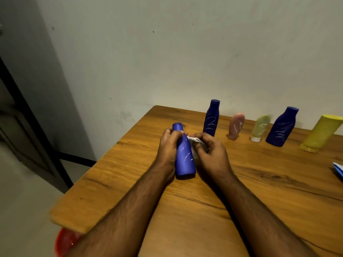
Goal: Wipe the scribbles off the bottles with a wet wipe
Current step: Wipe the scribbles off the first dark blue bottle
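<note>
My left hand [168, 145] grips a blue bottle [184, 156] that stands on the wooden table [241, 182], its body marked with white scribbles. My right hand [209, 153] holds a crumpled white wet wipe [194, 140] against the bottle's right side. Along the wall stand more scribbled bottles: a tall blue bottle [211, 118], a pink tube [236, 126], a pale green tube [260, 127] and a second dark blue bottle [282, 127]. A yellow tube [322, 133] leans at the far right.
A blue and white packet [338, 168] lies at the table's right edge. A red round object [65, 242] sits below the table's near left corner. The wall runs close behind the row of bottles. The table's left edge drops to the floor.
</note>
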